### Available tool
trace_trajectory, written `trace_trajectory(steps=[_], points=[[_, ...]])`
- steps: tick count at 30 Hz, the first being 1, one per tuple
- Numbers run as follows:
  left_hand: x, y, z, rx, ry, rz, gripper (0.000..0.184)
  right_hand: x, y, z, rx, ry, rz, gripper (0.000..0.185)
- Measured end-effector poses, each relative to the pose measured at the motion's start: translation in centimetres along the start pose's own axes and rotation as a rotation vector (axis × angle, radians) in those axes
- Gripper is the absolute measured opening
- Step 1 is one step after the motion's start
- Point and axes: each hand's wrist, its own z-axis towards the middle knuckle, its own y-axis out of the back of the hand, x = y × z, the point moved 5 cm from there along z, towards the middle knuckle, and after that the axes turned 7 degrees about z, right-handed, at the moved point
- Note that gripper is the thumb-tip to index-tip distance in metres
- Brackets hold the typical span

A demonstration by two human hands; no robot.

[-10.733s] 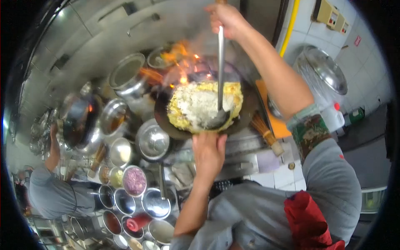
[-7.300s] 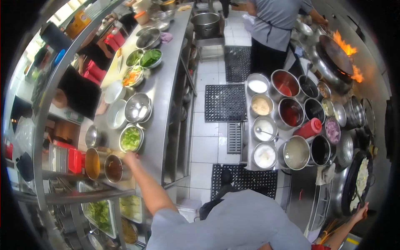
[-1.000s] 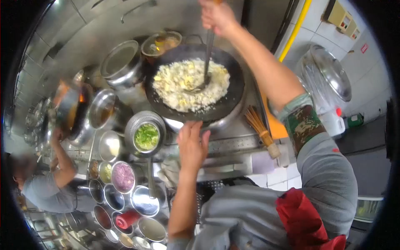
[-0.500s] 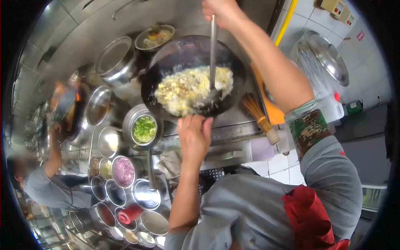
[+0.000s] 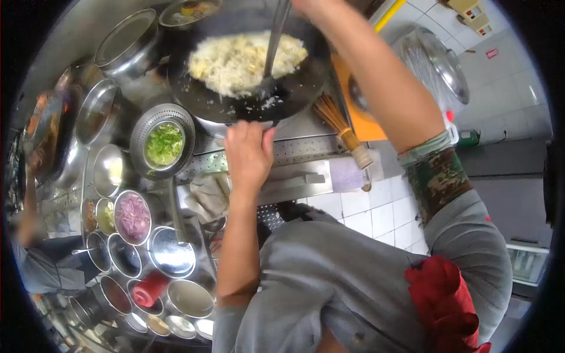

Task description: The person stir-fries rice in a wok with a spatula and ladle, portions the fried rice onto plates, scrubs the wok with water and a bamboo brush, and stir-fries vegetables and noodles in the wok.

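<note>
A dark wok holds fried rice with egg. My left hand is closed on the wok's near edge, its fingertips partly hidden against the rim. At the top edge of the view, my right hand is closed around the handle of a long metal ladle. The ladle's head rests low in the wok, against the near side of the rice, and its exact shape is unclear. Loose grains stick to the wok's bare near wall.
Left of the wok, a perforated strainer carries a bowl of chopped greens. Several metal containers stand below, one with sliced purple onion. A bamboo brush lies at right. A co-worker stands far left.
The view has shifted, so the wok sits higher and further left. The rice now lies gathered toward the wok's far side, baring the near wall. Both hands keep their holds.
</note>
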Motion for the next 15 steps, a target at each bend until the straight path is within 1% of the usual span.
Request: trace_trajectory(steps=[1, 2, 4, 5, 7, 8, 10, 11, 13, 14, 15], points=[[0.9, -1.5, -2.1, 0.018, 0.016, 0.031, 0.017, -0.5, 0.0, -0.6, 0.0, 0.052, -0.058, 0.033], [1.3, -1.8, -3.4, 0.036, 0.028, 0.061, 0.017, -0.1, 0.0, -1.6, 0.091, 0.064, -0.012, 0.034], [-0.4, 0.7, -5.3, -0.005, 0.005, -0.042, 0.017, 2.1, 1.1, -2.8, 0.28, 0.112, 0.072, 0.037], [-1.0, 1.7, -5.6, -0.014, -0.008, -0.095, 0.017, 2.3, 2.0, -2.4, 0.257, 0.073, 0.092, 0.038], [-1.3, 3.0, -2.8, -0.073, -0.008, -0.086, 0.018, 1.8, 2.8, -1.4, 0.245, -0.038, 0.142, 0.04], [-1.2, 3.1, -0.6, -0.048, 0.008, -0.089, 0.017, 2.1, 2.9, -0.7, 0.279, -0.053, 0.226, 0.042], [0.5, 0.1, 0.7, -0.04, 0.038, -0.071, 0.017, 4.6, 3.1, 0.3, 0.25, -0.084, 0.231, 0.043], [1.2, -1.1, 1.6, -0.047, 0.035, -0.052, 0.016, 5.4, 3.6, 1.6, 0.322, -0.073, 0.251, 0.043], [1.5, -2.2, 2.4, -0.035, 0.059, -0.035, 0.015, 7.4, 3.5, 2.6, 0.32, 0.014, 0.293, 0.042], [1.5, -2.4, 2.9, -0.031, 0.069, -0.03, 0.014, 7.2, 3.7, 3.3, 0.34, 0.034, 0.337, 0.039], [1.6, -2.3, 3.2, -0.034, 0.069, -0.025, 0.014, 5.2, 4.6, 3.9, 0.353, 0.045, 0.379, 0.036]])
